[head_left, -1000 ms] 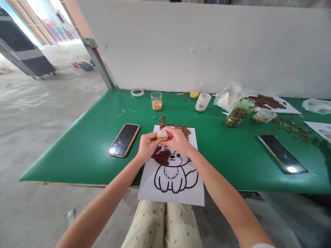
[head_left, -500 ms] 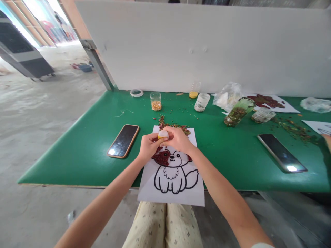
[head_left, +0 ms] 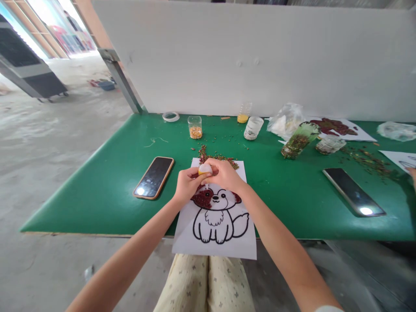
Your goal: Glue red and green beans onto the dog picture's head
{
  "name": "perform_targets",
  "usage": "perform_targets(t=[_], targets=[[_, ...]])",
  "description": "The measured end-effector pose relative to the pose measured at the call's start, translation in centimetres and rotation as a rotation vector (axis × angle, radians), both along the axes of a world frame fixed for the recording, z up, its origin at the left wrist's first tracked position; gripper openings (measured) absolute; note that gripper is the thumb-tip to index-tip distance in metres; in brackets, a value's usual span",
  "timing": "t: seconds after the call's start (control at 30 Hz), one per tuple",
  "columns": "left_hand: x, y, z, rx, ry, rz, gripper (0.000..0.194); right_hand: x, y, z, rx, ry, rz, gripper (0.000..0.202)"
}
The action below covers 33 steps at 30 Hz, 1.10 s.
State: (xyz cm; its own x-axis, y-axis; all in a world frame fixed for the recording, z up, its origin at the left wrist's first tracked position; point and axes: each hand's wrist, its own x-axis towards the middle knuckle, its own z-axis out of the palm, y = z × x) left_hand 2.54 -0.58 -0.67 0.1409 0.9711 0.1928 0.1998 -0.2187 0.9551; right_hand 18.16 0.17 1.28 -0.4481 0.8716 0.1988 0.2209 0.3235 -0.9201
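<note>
My left hand (head_left: 186, 185) and my right hand (head_left: 224, 174) meet over the upper part of a paper sheet (head_left: 184, 236), both closed on a small white-and-yellow bottle (head_left: 205, 168) that looks like a glue bottle. Fingers hide most of its lower part. Printed on the paper is a dog drawing (head_left: 213, 221) in black outline. Dark red grains (head_left: 203, 198) cover the patch around one eye and part of an ear. Behind my hands, mixed green and red grains (head_left: 211, 157) lie heaped on the sheet's top edge and the table.
On the green table (head_left: 107, 173) lie a phone (head_left: 154, 177) to the left and another phone (head_left: 353, 192) to the right. Farther back stand a cup of orange grains (head_left: 195, 128), a whitish cup (head_left: 253, 128) and a tipped green jar (head_left: 299, 141). Another person's hand (head_left: 412, 174) shows at the right edge.
Both hands keep nearly the same hold on the bottle over the sheet. The whole view has shifted very slightly; the objects on the table stay in place.
</note>
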Motion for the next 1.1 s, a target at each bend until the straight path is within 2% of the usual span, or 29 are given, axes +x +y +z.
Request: perform_targets(t=[0.63,0.9,1.1], targets=[[0.15,0.05,-0.20,-0.031,-0.026,-0.029,0.033,0.27,0.17,-0.03,-0.021,-0.027,0.002,0.028],[0.36,-0.02,0.34,-0.054,-0.031,-0.029,0.032,0.43,0.16,-0.15,-0.026,-0.054,-0.010,0.027],[0.42,-0.05,0.21,-0.049,-0.025,-0.031,0.030,0.46,0.20,-0.03,-0.047,-0.026,0.003,0.029]])
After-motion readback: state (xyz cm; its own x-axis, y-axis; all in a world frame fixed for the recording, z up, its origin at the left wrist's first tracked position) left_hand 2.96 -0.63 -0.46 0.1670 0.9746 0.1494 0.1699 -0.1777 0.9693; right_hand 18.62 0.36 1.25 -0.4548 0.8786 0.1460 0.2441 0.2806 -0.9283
